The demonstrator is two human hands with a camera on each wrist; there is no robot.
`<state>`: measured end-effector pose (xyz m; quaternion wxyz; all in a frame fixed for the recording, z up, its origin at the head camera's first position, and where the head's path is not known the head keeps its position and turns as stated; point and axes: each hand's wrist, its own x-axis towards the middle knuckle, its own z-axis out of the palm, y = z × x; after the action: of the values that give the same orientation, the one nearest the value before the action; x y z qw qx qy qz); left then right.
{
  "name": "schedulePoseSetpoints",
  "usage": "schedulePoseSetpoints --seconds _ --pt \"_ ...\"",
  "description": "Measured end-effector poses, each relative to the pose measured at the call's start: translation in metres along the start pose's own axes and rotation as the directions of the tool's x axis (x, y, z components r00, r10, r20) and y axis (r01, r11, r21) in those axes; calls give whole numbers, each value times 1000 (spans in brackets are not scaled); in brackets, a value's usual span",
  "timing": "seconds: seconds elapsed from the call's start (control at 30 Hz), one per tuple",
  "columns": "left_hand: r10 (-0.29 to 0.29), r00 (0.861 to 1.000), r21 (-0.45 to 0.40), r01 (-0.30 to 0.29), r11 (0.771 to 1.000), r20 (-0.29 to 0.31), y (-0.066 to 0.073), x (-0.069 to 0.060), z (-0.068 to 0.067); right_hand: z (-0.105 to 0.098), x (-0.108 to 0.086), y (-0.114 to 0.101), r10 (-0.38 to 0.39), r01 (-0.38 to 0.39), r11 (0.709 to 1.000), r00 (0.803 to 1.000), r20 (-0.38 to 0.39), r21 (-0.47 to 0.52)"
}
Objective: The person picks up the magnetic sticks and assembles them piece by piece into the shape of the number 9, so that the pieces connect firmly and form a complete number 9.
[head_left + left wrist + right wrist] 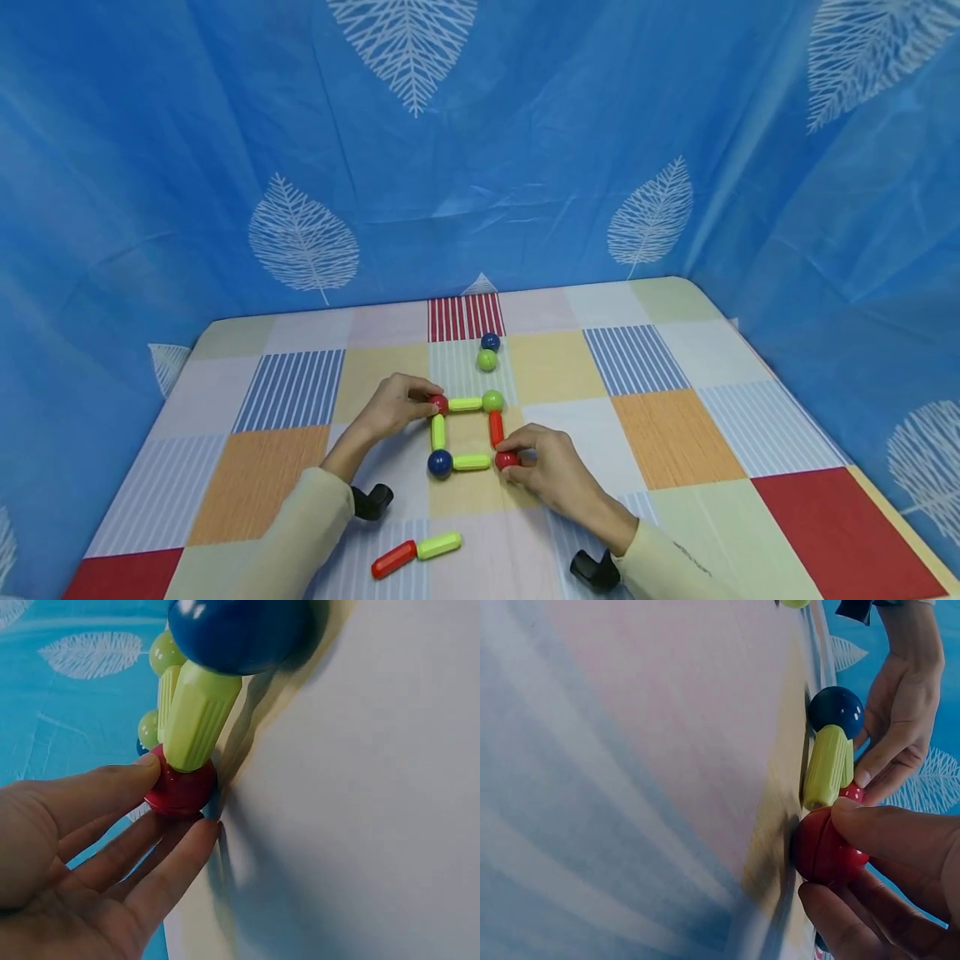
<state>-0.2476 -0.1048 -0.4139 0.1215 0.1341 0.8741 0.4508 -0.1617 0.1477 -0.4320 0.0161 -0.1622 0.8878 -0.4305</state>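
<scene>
A square of rods and balls lies on the patterned cloth. My left hand (393,406) pinches the red ball (180,787) at its far left corner, thumb on one side and fingers on the other. At the near right corner my right hand (553,468) grips another red ball (826,847) between thumb and fingers. A blue ball (440,464) forms the near left corner, a green ball (492,401) the far right one. Three sides are yellow-green rods (472,462); the right side is a red rod (496,428).
Beyond the square, a dark blue ball (491,342) and a green ball (487,360) sit together. Nearer the front edge lie a red rod (393,559) and a yellow-green rod (438,546), end to end. A blue curtain (480,167) with white leaves stands behind the table.
</scene>
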Motion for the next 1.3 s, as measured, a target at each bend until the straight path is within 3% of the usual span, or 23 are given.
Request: schedulePoseSetpoints --seconds 0.13,0.27,0.4,0.5,0.77,1.3 --pt "70 997 61 -68 996 -43 6 -9 -4 1 0 0 -3 3 1000 1000 -4 -4" --pt "142 986 162 -126 979 -85 19 -30 -5 2 -1 -1 8 -8 1000 1000 3 29" --pt "161 987 231 -157 960 3 25 -52 3 1 -1 -1 8 -8 1000 1000 -10 -3" --pt "146 988 243 -155 957 55 23 -60 12 0 -1 -2 7 -7 1000 1000 -25 -15" --pt "143 988 218 -152 964 57 16 -61 23 2 0 -3 5 -5 1000 1000 -22 16" --pt "104 993 95 -109 989 60 10 -62 21 4 -1 -2 27 -26 999 999 -43 25"
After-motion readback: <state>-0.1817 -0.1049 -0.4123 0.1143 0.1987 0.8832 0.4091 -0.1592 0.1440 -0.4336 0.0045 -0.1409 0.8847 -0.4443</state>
